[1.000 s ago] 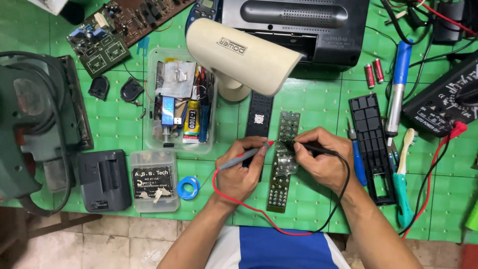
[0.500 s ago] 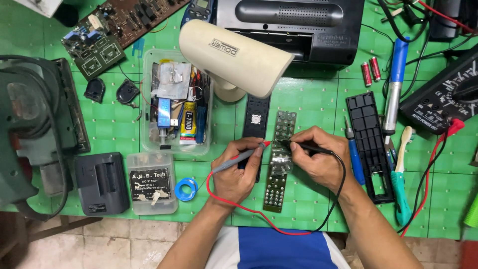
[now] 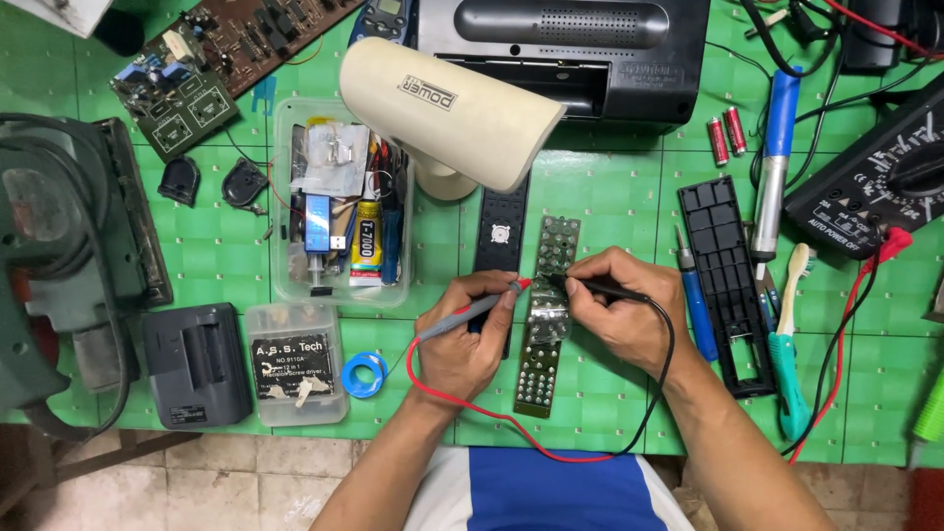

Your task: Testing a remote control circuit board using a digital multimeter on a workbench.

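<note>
Both hands are closed around meter probes over the long circuit board (image 3: 547, 315) lying in front of me on the green table (image 3: 610, 206). Left to right: an old green power tool (image 3: 59, 265) sits at the far edge, with a dark grey battery block (image 3: 195, 364) and a small clear screw box (image 3: 293, 362) near it. Beyond those stands a clear plastic tub (image 3: 339, 202) of odds and ends, including a glue tube. A blue solder reel (image 3: 365, 375) lies just beside my left hand (image 3: 467, 339), which grips the red-tipped probe (image 3: 474, 311), its point resting at the board's left edge. My right hand (image 3: 624, 310) pinches the black probe (image 3: 602, 287), its tip touching the board's upper half. A cream lamp head (image 3: 447, 103) hangs above the board. Right of my right hand lie a blue screwdriver (image 3: 696, 307), a black remote shell (image 3: 726, 280), a green-handled toothbrush (image 3: 787, 344), and the black multimeter (image 3: 875, 182) at the far right.
</note>
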